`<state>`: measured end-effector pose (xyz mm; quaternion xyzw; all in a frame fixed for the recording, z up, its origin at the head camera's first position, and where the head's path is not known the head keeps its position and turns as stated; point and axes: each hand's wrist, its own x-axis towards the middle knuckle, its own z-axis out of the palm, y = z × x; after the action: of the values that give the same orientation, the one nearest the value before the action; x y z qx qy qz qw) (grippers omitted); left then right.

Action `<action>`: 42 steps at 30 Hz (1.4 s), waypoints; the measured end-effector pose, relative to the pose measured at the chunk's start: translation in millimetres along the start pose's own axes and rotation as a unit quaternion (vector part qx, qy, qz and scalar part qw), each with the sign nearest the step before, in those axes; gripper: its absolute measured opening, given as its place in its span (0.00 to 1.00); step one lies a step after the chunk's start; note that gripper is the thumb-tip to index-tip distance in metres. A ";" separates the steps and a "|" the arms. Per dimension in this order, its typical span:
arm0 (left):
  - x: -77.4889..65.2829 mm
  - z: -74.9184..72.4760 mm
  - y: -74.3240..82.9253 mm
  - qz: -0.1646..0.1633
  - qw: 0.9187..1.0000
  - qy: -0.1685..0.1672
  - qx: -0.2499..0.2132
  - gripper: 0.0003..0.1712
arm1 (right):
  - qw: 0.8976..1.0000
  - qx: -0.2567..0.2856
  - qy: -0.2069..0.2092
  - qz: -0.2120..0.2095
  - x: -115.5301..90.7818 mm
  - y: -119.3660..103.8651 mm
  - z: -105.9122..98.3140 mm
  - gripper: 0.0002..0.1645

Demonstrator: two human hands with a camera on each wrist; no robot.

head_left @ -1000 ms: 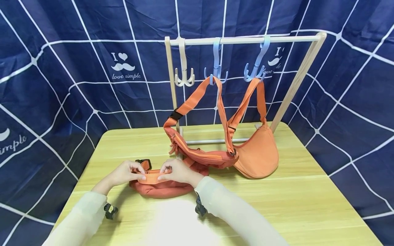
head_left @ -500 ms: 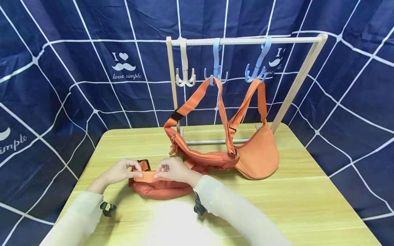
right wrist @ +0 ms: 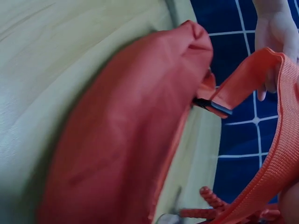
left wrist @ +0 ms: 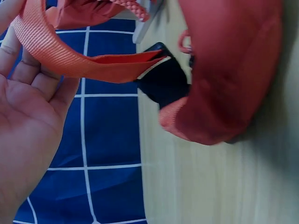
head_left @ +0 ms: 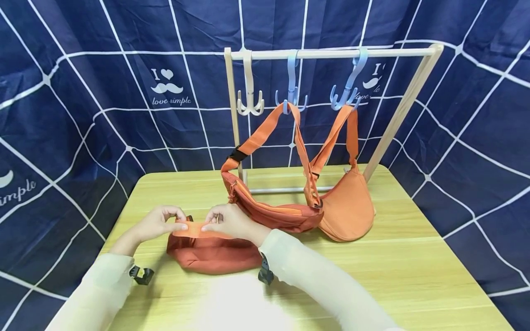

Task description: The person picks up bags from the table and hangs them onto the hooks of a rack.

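while both hands work at its top, the rust-red sling bag lies on its side near the front left of the wooden table, a soft crescent of plain canvas-like cloth, slightly crumpled. its orange webbing strap runs flat across the upper edge; the left wrist view shows the ribbed weave and a black buckle where the strap meets the bag body. the left hand pinches the strap's left part between thumb and curled fingers, and the right hand pinches it just beside, fingers curled over the webbing. no logo or label can be read on the bag itself.

behind it stands a pale wooden rack with 3 plastic hooks; 2 more orange bags hang there, a red-orange bag from the middle hook and a lighter orange bag from the right one, their bottoms resting on the table. the navy backdrop carries white print: "i", a heart, a moustache and "love simple".
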<state>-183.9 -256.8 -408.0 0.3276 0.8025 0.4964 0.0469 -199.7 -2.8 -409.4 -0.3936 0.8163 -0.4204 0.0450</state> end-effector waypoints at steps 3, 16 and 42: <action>1.9 -5.4 4.3 0.007 1.000 0.004 -0.002 0.05 | 1.000 0.012 0.007 0.001 3.5 -6.4 -1.7 0.08; 4.2 -30.9 24.5 0.062 0.994 -0.016 -0.092 0.16 | 0.999 0.039 0.023 0.004 20.5 -42.8 -4.8 0.08; 30.7 -64.2 82.9 0.111 0.985 -0.082 -0.106 0.14 | 0.999 0.027 0.018 -0.011 39.2 -95.7 -58.2 0.09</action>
<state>-193.9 -264.2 -299.5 0.4474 0.6976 0.5522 0.0911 -192.2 -23.7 -292.8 -0.3936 0.8010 -0.4496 0.0361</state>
